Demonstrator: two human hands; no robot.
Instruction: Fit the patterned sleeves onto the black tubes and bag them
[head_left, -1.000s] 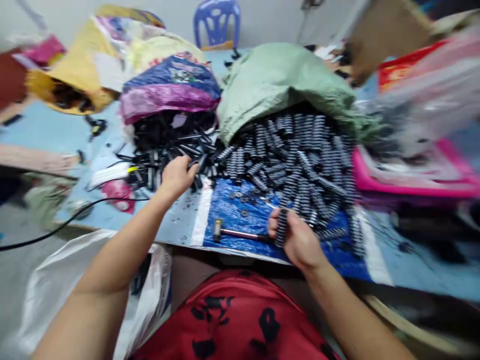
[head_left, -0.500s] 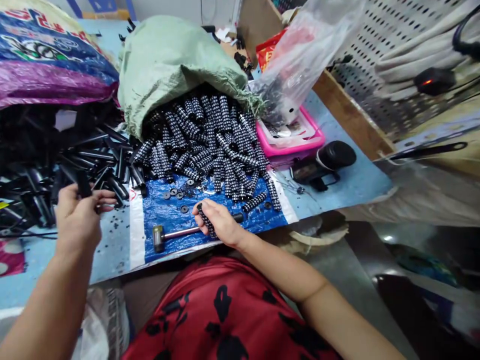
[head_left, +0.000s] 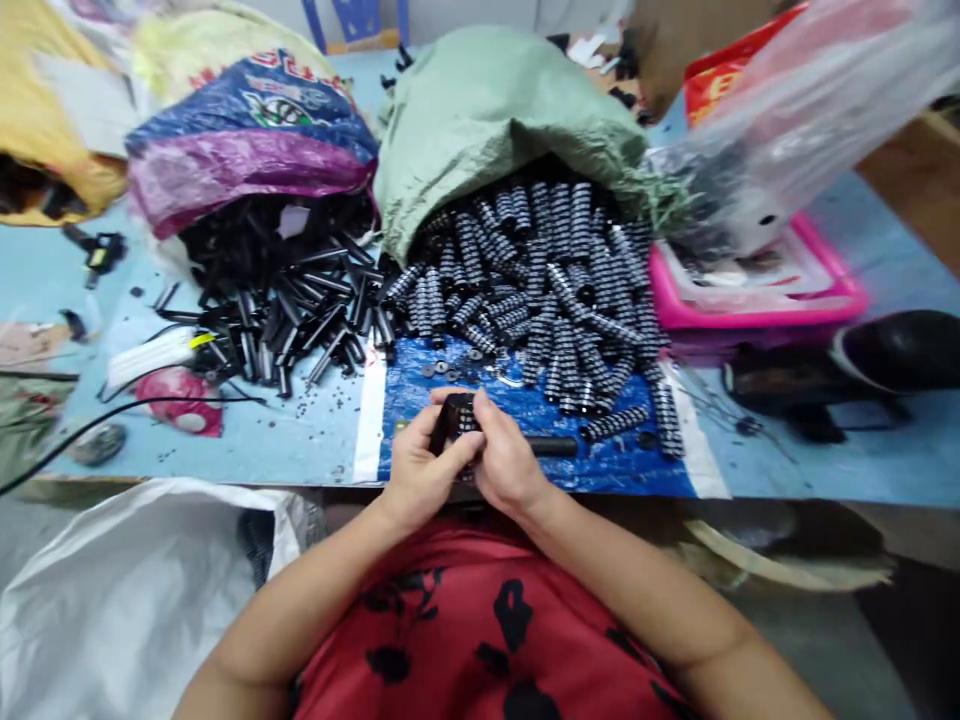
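At the table's front edge, my left hand (head_left: 421,462) and my right hand (head_left: 511,458) are together, both closed. My left hand grips a smooth black plastic piece (head_left: 448,415). Held in my right hand, up against that piece, is a black cylinder with rows of pale dots (head_left: 468,425), mostly covered by fingers. Behind the hands lies a hammer, whose black handle (head_left: 553,446) shows to the right while most of the rest is hidden. Small dark washers (head_left: 429,370) lie on the blue mat (head_left: 409,355) just beyond.
A green sack (head_left: 502,100) spills dotted cylinders (head_left: 562,290). Left of it, a printed sack (head_left: 255,150) spills black plastic pieces (head_left: 300,310). To the right are a pink tray (head_left: 757,315) and a black tool (head_left: 817,375). A white bag (head_left: 142,590) hangs below the table edge.
My left hand has come right from the black pile with a black plastic piece, meeting my right hand at the dotted cylinder. The view has turned left.
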